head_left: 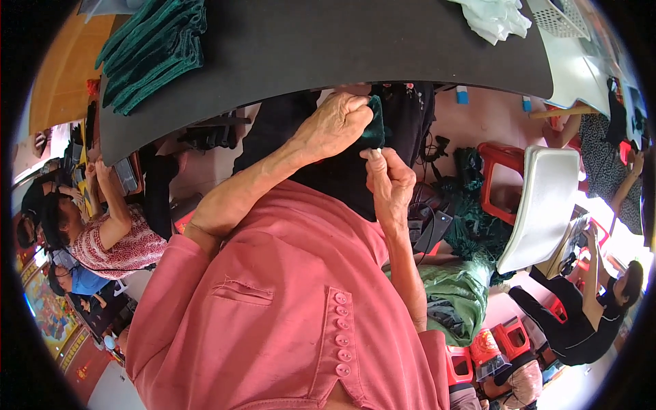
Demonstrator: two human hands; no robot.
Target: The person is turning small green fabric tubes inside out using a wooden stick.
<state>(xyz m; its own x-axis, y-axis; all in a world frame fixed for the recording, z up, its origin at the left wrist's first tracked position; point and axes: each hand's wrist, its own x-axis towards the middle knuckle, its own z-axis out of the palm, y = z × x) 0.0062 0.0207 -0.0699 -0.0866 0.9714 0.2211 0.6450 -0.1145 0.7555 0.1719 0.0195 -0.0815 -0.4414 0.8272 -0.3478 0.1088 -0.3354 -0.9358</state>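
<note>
A small dark green velvet piece (375,128) is stretched between my two hands, just off the table's near edge and over my lap. My left hand (342,121) is closed on its upper part, the fingers curled into a fist. Below it, my right hand (391,179) pinches the lower end between thumb and fingers, where a tiny pale bit shows that I cannot make out. On the far left of the table lies a folded stack of green velvet pieces (157,58).
The dark table (321,51) spans the view ahead, with a white plastic bag (497,19) at its far right. Right of me are a green sack (454,297), heaped green fabric (471,215), a red stool (502,181) and a white board (547,205). Other people sit working on both sides.
</note>
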